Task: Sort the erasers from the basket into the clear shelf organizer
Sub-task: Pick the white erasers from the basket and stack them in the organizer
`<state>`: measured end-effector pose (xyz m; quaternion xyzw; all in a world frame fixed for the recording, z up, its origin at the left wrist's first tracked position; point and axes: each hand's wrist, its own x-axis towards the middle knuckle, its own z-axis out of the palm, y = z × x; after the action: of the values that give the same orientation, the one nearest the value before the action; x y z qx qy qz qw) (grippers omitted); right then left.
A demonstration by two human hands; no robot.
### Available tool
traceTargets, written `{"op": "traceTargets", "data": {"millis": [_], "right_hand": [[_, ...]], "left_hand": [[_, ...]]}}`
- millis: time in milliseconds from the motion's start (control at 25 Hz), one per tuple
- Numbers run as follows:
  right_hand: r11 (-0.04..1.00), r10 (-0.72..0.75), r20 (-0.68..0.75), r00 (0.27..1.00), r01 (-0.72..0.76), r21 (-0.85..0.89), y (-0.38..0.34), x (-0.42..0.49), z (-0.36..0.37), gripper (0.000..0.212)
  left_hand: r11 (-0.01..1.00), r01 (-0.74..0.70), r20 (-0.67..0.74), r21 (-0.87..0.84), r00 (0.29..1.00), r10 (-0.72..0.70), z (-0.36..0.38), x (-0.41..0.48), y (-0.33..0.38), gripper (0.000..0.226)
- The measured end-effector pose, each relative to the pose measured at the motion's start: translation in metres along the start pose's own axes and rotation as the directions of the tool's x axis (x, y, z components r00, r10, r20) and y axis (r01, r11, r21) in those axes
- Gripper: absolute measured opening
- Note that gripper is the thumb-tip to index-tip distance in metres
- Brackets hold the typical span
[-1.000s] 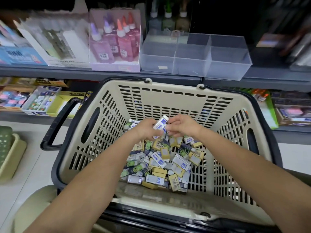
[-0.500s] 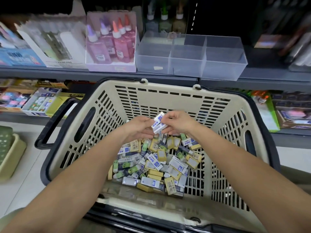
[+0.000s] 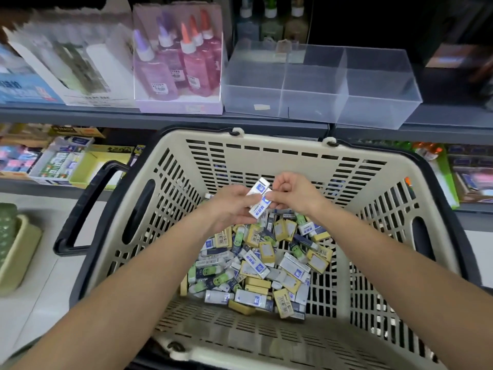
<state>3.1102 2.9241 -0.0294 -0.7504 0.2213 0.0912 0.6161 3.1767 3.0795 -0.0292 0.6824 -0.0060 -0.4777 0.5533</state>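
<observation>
Erasers (image 3: 256, 265) heaped in basket (image 3: 266, 145), organizer (image 3: 320, 102) bare

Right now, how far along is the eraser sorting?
Barely started: the clear organizer shows no erasers inside. In hand: the left hand and right hand grip two white-and-blue erasers above the basket. Left: the mixed pile on the basket floor.

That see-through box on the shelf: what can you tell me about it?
The clear shelf organizer is a low, open-topped box of frosted clear plastic, split by thin walls into several compartments. It sits on the grey shelf, right of the glue bottle box. It looks empty; a small label marks its front.
</observation>
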Motion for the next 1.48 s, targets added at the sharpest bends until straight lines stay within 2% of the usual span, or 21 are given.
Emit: {"op": "traceTargets", "data": {"millis": [80, 200, 320, 480, 560, 640, 760, 920, 1040, 1120, 1200, 1280, 1360, 1480], "right_hand": [[1.0, 0.027, 0.026, 0.999, -0.027, 0.01, 0.003, 0.0, 0.003, 0.013], [0.992, 0.121, 0.111, 0.986, -0.125, 0.028, 0.008, -0.005, 0.002, 0.013], [0.965, 0.24, 0.119, 0.963, -0.224, -0.136, 0.018, -0.007, -0.005, 0.027], [0.89, 0.319, 0.173, 0.932, -0.231, -0.393, 0.034, -0.002, -0.004, 0.02], [0.826, 0.261, 0.106, 0.96, -0.165, -0.539, 0.039, 0.001, -0.001, 0.018], [0.731, 0.109, -0.019, 0.994, -0.093, -0.676, 0.041, 0.004, -0.001, 0.02], [0.704, -0.061, -0.042, 0.997, 0.013, -0.71, 0.046, 0.012, 0.005, 0.024], [0.601, -0.061, 0.013, 0.998, 0.047, -0.798, 0.049, 0.026, 0.028, 0.043], [0.447, -0.072, 0.057, 0.996, 0.083, -0.891, 0.057, 0.031, 0.04, 0.049], [0.406, -0.049, 0.065, 0.997, 0.08, -0.91, 0.062, 0.034, 0.049, 0.058], [0.444, -0.015, 0.068, 0.998, 0.067, -0.894, 0.064, 0.037, 0.057, 0.058], [0.516, -0.03, 0.056, 0.998, 0.063, -0.854, 0.062, 0.038, 0.061, 0.039], [0.624, -0.089, 0.019, 0.996, 0.071, -0.778, 0.056, 0.033, 0.057, 0.026], [0.789, -0.12, -0.016, 0.993, 0.085, -0.609, 0.041, 0.022, 0.043, 0.023]], "left_hand": [[0.997, 0.033, 0.02, 0.07, 0.999, -0.034, -0.001, 0.0, 0.001, 0.023], [0.991, 0.111, 0.025, 0.079, 0.993, -0.113, -0.002, -0.003, -0.004, 0.024], [0.986, 0.151, -0.009, 0.071, 0.989, -0.151, -0.003, -0.005, -0.012, 0.027], [0.977, 0.152, 0.008, 0.147, 0.988, -0.155, 0.0, -0.001, -0.017, 0.025], [0.972, 0.135, -0.017, 0.194, 0.991, -0.134, -0.005, 0.0, -0.011, 0.022], [0.973, 0.132, -0.089, 0.192, 0.989, -0.117, -0.015, 0.0, 0.001, 0.026], [0.983, 0.083, -0.18, 0.163, 0.982, -0.053, -0.036, -0.005, 0.017, 0.03], [0.995, 0.065, -0.198, 0.078, 0.979, -0.049, -0.049, -0.011, 0.016, 0.02], [0.997, 0.068, -0.202, 0.022, 0.977, -0.063, -0.049, -0.01, 0.009, 0.012], [0.998, 0.059, -0.199, -0.024, 0.978, -0.063, -0.049, -0.009, 0.007, 0.009], [0.997, 0.066, -0.197, -0.033, 0.978, -0.071, -0.048, -0.009, 0.006, 0.01], [0.997, 0.067, -0.197, -0.033, 0.978, -0.072, -0.05, -0.009, 0.006, 0.011], [0.998, 0.055, -0.204, -0.028, 0.977, -0.06, -0.052, -0.008, 0.007, 0.014], [0.999, 0.013, -0.25, 0.046, 0.968, -0.001, -0.053, -0.007, 0.007, 0.021]]}}
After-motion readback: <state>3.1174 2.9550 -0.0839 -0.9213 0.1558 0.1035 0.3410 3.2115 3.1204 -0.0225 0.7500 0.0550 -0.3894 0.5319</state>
